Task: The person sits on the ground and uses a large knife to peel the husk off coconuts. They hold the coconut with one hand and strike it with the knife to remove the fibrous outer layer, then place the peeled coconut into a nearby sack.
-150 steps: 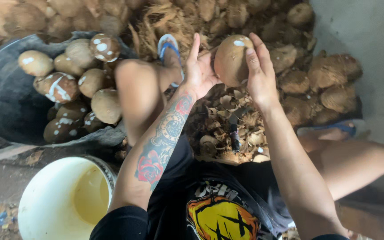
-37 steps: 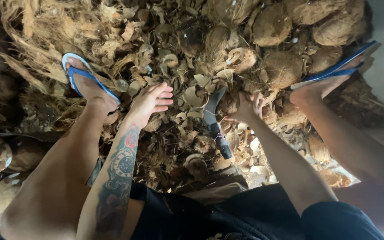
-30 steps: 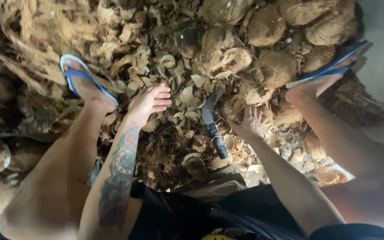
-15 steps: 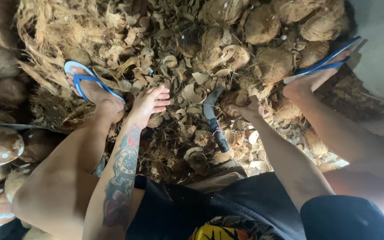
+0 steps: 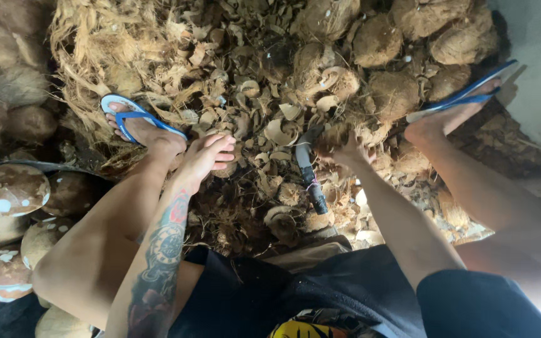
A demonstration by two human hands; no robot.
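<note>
- Two bare hands reach down between the person's knees toward a floor thick with coconut husk and shell scraps (image 5: 270, 131).
- Left hand (image 5: 205, 156), on the tattooed forearm, is released: fingers stretched out flat and together, holding nothing, hovering just right of the left foot in its blue sandal (image 5: 136, 122).
- Right hand (image 5: 349, 150) is curled down into the scraps just right of the tool; whether its fingers have closed on a husk piece or only rest there I cannot tell (the fingertips are buried in fibre).
- Between the hands stands a fixed dehusking tool (image 5: 310, 172), a dark curved blade on a taped stem, rising out of the litter near the middle of the scene.
- Far right, several unhusked brown coconuts (image 5: 396, 94) lie piled, the nearest just beyond the right hand; the right foot's blue sandal (image 5: 464, 97) rests against that pile.
- Near left, a dark tub (image 5: 7, 172) holds peeled coconuts (image 5: 10, 188), pale brown with white patches, well apart from both hands.
- Risks, as I judge them: the right hand works just beside the blade, so a slip or a quick grab through loose fibre could bring knuckles or wrist onto the edge. The scraps hide what lies beneath, so sharp shell shards could cut fingers. Loose husk underfoot could let a sandal slide and tip the person toward the tool.
</note>
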